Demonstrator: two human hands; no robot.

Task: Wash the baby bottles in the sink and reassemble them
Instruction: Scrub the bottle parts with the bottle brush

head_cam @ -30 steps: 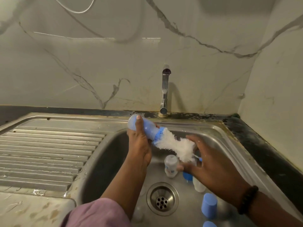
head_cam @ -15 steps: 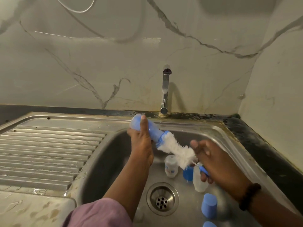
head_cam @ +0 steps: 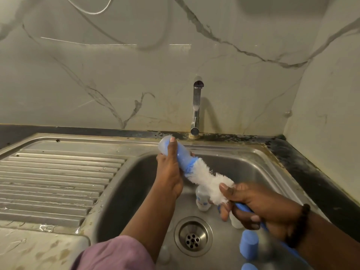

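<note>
Over the steel sink [head_cam: 259,164] my left hand [head_cam: 169,172] grips a pale blue baby bottle [head_cam: 182,155], tilted with its base up to the left and its mouth down to the right. A white bristle bottle brush [head_cam: 208,181] sticks out of the bottle's mouth. My right hand [head_cam: 259,207] holds the brush by its blue handle, thumb against the bristles. Below them a small clear bottle [head_cam: 202,200] with a printed label stands on the sink floor. A blue cap [head_cam: 248,245] stands at the lower right, and another blue piece [head_cam: 249,266] shows at the bottom edge.
A chrome tap [head_cam: 196,106] rises behind the basin, with no water running. The drain [head_cam: 192,238] lies in the basin's middle. A ribbed draining board [head_cam: 58,184] stretches to the left. A dark counter edge [head_cam: 311,172] and marble walls close in the right side and back.
My right hand has pulled the brush further out of the bottle, down and to the right. My left hand has kept the bottle almost still.
</note>
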